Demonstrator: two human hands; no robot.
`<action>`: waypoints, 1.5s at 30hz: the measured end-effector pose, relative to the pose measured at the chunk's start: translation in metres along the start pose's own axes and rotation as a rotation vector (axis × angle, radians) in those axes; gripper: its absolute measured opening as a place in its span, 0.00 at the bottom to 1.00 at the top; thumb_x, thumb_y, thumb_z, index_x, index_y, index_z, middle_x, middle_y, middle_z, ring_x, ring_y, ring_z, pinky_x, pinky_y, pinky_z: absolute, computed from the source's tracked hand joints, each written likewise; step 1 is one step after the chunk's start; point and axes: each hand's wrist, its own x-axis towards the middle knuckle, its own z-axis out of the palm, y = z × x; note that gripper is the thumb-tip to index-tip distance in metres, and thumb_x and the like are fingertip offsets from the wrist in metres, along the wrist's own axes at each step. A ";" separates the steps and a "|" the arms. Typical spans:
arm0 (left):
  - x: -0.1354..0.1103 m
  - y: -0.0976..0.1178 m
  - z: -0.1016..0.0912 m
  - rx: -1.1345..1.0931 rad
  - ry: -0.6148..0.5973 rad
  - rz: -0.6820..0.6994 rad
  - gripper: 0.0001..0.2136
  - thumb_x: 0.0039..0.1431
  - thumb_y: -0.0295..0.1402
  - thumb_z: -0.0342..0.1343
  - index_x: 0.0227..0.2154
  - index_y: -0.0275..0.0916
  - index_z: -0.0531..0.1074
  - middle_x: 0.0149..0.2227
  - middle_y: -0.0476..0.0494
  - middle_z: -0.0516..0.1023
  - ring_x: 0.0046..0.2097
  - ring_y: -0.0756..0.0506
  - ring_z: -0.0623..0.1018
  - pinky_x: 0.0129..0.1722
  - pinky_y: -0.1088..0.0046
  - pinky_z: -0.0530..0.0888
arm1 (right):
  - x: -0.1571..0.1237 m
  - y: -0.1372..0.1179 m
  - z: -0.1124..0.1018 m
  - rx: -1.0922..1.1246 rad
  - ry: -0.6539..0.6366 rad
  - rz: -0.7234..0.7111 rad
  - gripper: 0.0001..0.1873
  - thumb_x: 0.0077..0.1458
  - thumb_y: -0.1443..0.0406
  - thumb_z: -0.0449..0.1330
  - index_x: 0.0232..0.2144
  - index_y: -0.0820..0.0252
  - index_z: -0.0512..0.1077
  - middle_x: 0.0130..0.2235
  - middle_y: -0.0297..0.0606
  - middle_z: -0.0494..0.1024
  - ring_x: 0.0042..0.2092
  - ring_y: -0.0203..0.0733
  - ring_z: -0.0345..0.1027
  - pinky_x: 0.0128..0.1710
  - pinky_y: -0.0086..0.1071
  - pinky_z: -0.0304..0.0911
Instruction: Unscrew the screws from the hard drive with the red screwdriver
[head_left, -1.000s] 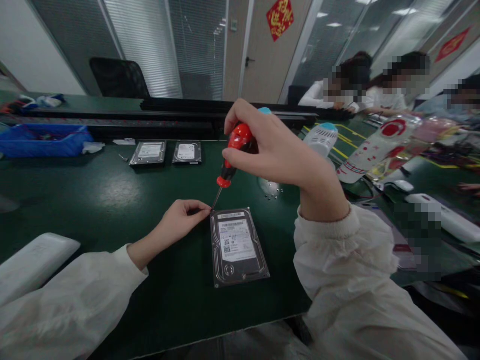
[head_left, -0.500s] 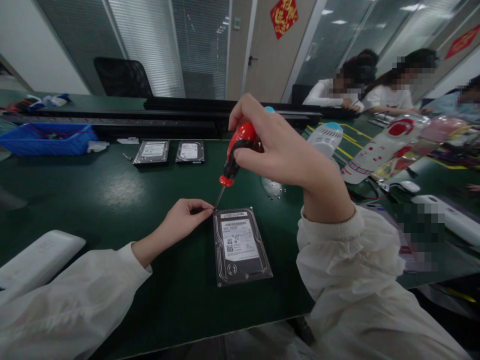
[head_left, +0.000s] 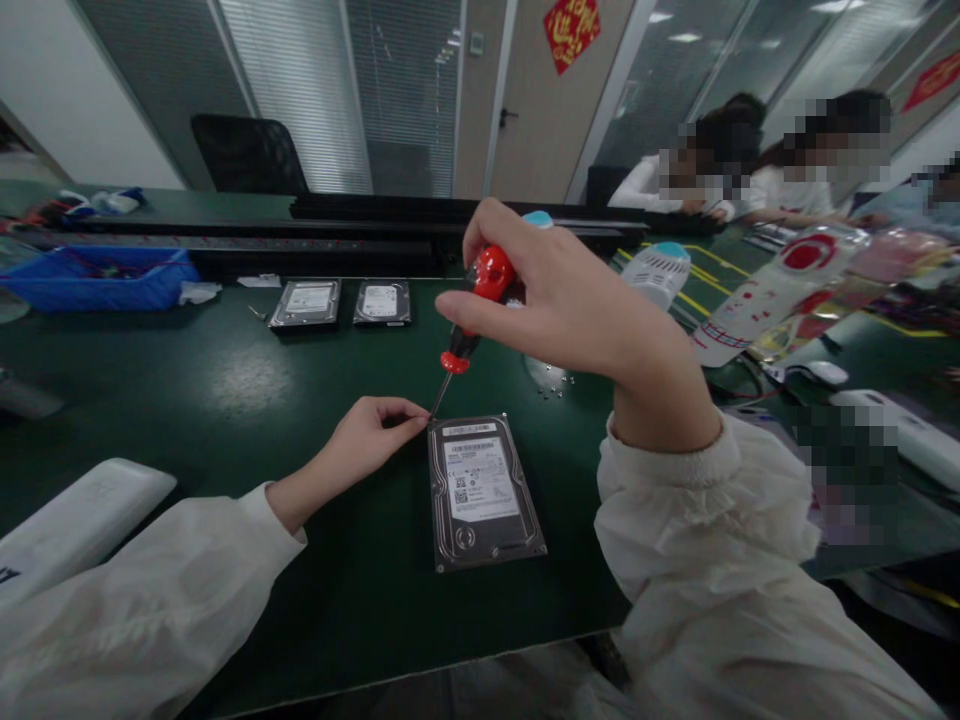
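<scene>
A silver hard drive (head_left: 484, 492) with a white label lies flat on the dark green table (head_left: 187, 390) in front of me. My right hand (head_left: 555, 305) is closed round the handle of a red and black screwdriver (head_left: 474, 312), whose tip rests at the drive's far left corner. My left hand (head_left: 367, 440) pinches its fingertips together right at that corner, beside the screwdriver's tip. Whether a screw sits between the fingertips is too small to tell.
Two more hard drives (head_left: 306, 303) (head_left: 382, 301) lie further back. A blue bin (head_left: 97, 277) stands at far left, a white object (head_left: 75, 520) at near left. Small screws (head_left: 551, 380) are scattered right of the screwdriver. White and red bottles (head_left: 765, 295) lie right. Other people (head_left: 697, 180) sit at the back right.
My right hand has turned slightly on the screwdriver handle, its fingers now reaching further over it. The left hand and the drive stay put.
</scene>
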 end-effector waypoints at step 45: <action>-0.001 -0.005 -0.001 0.009 -0.013 0.022 0.14 0.60 0.46 0.62 0.38 0.42 0.85 0.42 0.43 0.87 0.45 0.38 0.84 0.49 0.59 0.76 | 0.002 0.005 0.002 0.114 0.015 -0.107 0.12 0.66 0.58 0.59 0.45 0.57 0.63 0.38 0.33 0.72 0.33 0.35 0.61 0.35 0.33 0.55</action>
